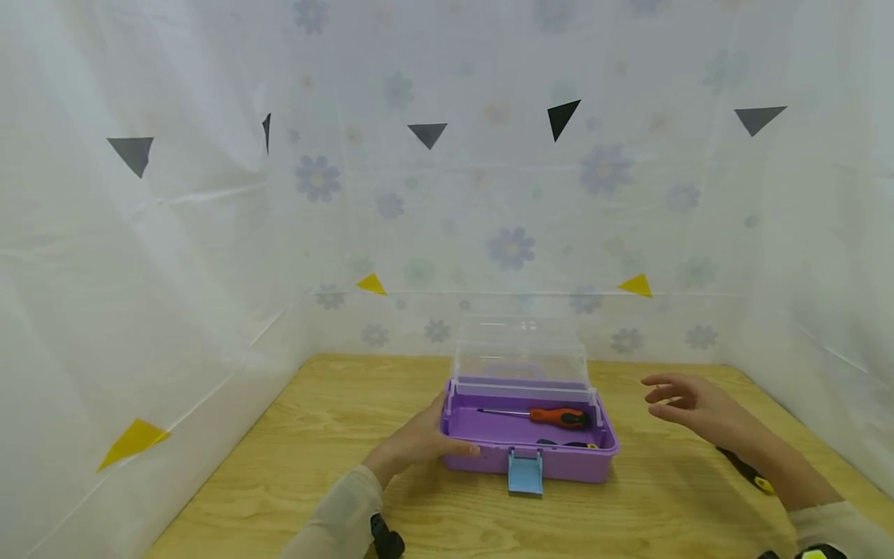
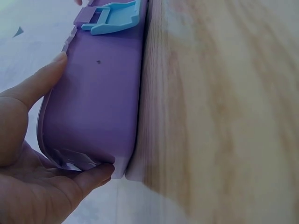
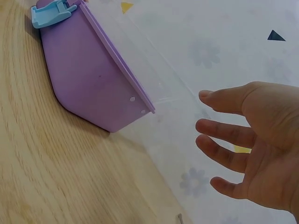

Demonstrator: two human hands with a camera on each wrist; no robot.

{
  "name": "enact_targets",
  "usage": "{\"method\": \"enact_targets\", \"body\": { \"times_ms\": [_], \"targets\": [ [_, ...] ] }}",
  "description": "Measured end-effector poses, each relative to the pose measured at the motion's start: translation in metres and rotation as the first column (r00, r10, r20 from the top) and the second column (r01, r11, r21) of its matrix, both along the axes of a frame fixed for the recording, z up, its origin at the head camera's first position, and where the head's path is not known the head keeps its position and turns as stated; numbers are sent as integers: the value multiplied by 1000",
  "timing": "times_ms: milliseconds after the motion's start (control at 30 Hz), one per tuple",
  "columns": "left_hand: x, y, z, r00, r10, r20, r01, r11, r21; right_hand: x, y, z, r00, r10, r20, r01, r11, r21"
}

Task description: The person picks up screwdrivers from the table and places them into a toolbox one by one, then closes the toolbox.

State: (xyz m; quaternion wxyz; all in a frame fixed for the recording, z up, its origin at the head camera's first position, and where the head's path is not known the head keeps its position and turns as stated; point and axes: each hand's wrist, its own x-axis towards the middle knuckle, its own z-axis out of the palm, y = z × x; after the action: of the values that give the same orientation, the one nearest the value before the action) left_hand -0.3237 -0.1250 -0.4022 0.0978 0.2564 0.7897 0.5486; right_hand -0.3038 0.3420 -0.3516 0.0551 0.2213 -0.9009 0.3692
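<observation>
box: purple toolbox (image 1: 528,446) sits mid-table, just back from the near edge of the wooden table (image 1: 335,404); clear lid (image 1: 520,349) stands upright at the back, blue latch (image 1: 525,472) hangs down at the front.
contents: orange-handled screwdriver (image 1: 552,417) lies across the tray; a dark item near the front wall is too small to tell.
left hand: left hand (image 1: 419,441) grasps the box's left end, thumb on the front wall, fingers wrapped round the corner (wrist view confirms contact).
right hand: right hand (image 1: 698,407) is released, fingers spread and relaxed, hovering apart from the box's right end, holding nothing.
step, my read: bracing the box while the free hand approaches; keep the left grip low on the wall so the box doesn't slide or tip back under the lid's weight.
edges: the lid rim overhangs the tray's rear, so come in from above or the front.
room: bare table to the right and in front; a dark tool with a yellow tip (image 1: 750,472) lies under the right forearm; curtain walls are near on both sides.
</observation>
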Motion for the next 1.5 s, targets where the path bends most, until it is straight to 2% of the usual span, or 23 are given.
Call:
{"method": "enact_targets", "body": {
  "times_ms": [300,467,600,833,933,1067,1500],
  "targets": [
    [0,0,1,1000,-3,1,3,1000,-9,6,17,-10,998,-43,-39,44,999,31],
    [0,1,-1,1000,-4,-4,4,1000,-9,8,26,-17,998,-56,-35,57,998,17],
    [0,1,-1,1000,-10,-8,10,1000,-3,11,34,-21,996,-75,-41,77,996,42],
    [0,1,2,1000,3,-12,-3,1000,-18,17,45,-22,993,-112,-35,114,992,61],
    [1,1,2,1000,8,-11,-8,1000,-19,19,49,-23,995,-103,-17,104,993,52],
    [2,2,3,1000,5,-1,-5,1000,-13,20,52,-25,995,-104,3,104,993,55],
    [0,1,1,1000,-20,0,20,1000,14,16,65,-33,987,-156,-26,158,980,123]
  ]
}}
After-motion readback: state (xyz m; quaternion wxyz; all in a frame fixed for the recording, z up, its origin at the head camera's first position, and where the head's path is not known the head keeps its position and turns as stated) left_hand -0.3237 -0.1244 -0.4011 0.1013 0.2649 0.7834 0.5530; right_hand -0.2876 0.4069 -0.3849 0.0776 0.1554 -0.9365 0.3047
